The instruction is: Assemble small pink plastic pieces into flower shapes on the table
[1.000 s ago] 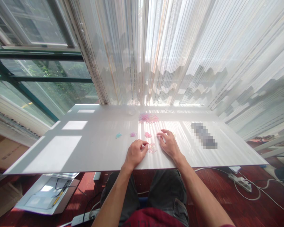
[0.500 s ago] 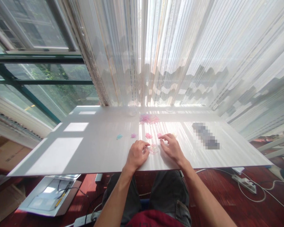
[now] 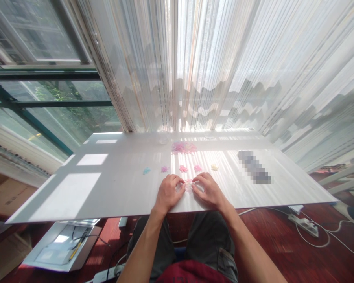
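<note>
Between my two hands lies a small pile of thin pink and whitish loops (image 3: 188,186), which look like small elastic bands. My left hand (image 3: 169,191) rests on its left side, fingers curled, with thumb and index fingertip together. My right hand (image 3: 209,190) is curled on its right side, fingertips close together at the edge of the pile. Anything pinched in either hand is too small to make out. Just beyond my hands is a row of little heaps: blue (image 3: 146,170), purple (image 3: 165,169), red-pink (image 3: 183,168), pink (image 3: 197,168) and yellow (image 3: 214,167).
A larger pink-purple heap (image 3: 184,147) lies farther back on the white table (image 3: 120,188). Behind it to the left stands a clear round container (image 3: 163,138); a clear disc (image 3: 209,136) lies to the right. A blurred-out dark object (image 3: 255,168) is at right.
My right hand has moved left from beside the pink and yellow heaps to the near pile, its fingers closing. The yellow heap is now uncovered. My left hand stays by the pile.
</note>
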{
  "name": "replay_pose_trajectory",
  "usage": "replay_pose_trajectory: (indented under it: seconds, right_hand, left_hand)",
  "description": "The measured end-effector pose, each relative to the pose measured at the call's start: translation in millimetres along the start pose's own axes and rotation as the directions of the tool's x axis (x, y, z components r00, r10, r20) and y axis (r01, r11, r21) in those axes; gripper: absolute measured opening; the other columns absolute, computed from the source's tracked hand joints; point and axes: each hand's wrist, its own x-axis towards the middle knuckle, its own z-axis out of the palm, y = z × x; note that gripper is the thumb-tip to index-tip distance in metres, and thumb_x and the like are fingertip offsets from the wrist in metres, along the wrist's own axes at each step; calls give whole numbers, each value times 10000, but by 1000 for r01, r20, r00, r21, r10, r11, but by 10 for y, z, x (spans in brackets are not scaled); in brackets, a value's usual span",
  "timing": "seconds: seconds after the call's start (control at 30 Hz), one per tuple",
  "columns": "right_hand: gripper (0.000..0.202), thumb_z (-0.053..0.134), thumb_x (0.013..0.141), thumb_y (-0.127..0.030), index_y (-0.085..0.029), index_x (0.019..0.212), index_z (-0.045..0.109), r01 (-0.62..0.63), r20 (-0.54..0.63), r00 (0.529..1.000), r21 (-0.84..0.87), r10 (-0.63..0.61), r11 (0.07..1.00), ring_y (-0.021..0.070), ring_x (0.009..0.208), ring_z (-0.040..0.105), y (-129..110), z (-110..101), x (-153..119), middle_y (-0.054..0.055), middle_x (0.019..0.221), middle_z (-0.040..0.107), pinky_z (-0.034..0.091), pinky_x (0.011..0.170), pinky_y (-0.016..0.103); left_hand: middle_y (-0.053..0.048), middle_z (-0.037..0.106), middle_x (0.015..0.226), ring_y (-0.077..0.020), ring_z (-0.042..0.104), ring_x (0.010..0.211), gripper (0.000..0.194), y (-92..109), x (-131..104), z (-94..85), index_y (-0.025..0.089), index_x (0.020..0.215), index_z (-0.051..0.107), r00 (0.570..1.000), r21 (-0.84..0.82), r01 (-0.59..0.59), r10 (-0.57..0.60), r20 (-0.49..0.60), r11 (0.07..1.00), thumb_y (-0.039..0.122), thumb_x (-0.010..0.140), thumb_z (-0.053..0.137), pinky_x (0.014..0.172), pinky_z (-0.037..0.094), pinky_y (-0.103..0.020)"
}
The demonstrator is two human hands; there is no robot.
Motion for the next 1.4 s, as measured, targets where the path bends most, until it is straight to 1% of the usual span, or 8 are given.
replay_pose_trajectory:
  seconds: [0.17,0.33,0.5,0.67,0.77,1.07,1.23,1.4]
  right_hand:
    - [138,605,912,-255,-215,1022,678,-4,12,1000,0,4,1000,254,929,599,-6,1,-7,83,940,648,524,834,408]
    - [175,597,941,-295,-225,1075,685,19,35,999,33,-20,999,241,932,607,-13,-9,-21,77,951,658,540,835,395]
    - [154,607,945,-279,-232,1062,696,49,30,998,40,-50,998,228,909,616,-12,-13,-24,73,933,658,549,818,377]
    - [123,611,936,-226,-229,1016,704,105,-11,994,47,-104,993,219,870,621,-7,-3,-24,72,902,653,554,772,357]
    - [122,605,934,-208,-227,996,708,110,-35,994,67,-108,992,214,853,629,-6,-10,-23,71,895,648,560,756,347]
    - [118,615,933,-245,-222,942,730,24,-137,991,121,-7,992,206,793,654,-25,-43,-11,58,840,681,567,733,339]
    - [137,623,929,-295,-218,925,737,-59,-124,989,178,82,982,187,758,654,-24,-61,-4,53,846,685,561,714,322]
    - [162,639,924,-339,-211,928,738,-142,-84,982,273,171,951,185,761,651,-61,-85,38,55,851,695,522,649,304]
  left_hand:
    - [-40,678,897,-204,624,852,62,-8,-3,-17,215,889,677,1000,-88,-9,9,-9,996,226,901,617,799,504,-343]
    - [-39,681,918,-187,636,839,88,-21,-11,-21,226,935,708,999,-150,-34,35,4,988,247,918,624,783,515,-316]
    - [-36,681,919,-178,641,835,103,-30,-16,-11,232,950,723,999,-172,-36,39,13,984,259,928,626,791,514,-307]
    - [-34,682,907,-178,638,834,112,-31,-14,-6,230,957,735,999,-181,-47,50,15,982,256,927,630,791,508,-308]
    - [-31,685,912,-174,637,819,97,-26,-14,-7,226,945,731,999,-182,-45,48,15,982,241,918,639,784,504,-307]
    - [-28,682,888,-172,635,787,61,-14,-18,-3,208,915,709,999,-158,-18,22,23,987,216,902,651,776,494,-311]
    - [-35,677,902,-177,634,807,78,-6,-14,-9,209,940,708,999,-161,-10,14,29,987,225,906,640,779,500,-315]
    - [-39,679,912,-184,636,839,107,18,-15,-27,211,991,695,999,-176,-44,47,9,983,260,923,629,779,506,-313]
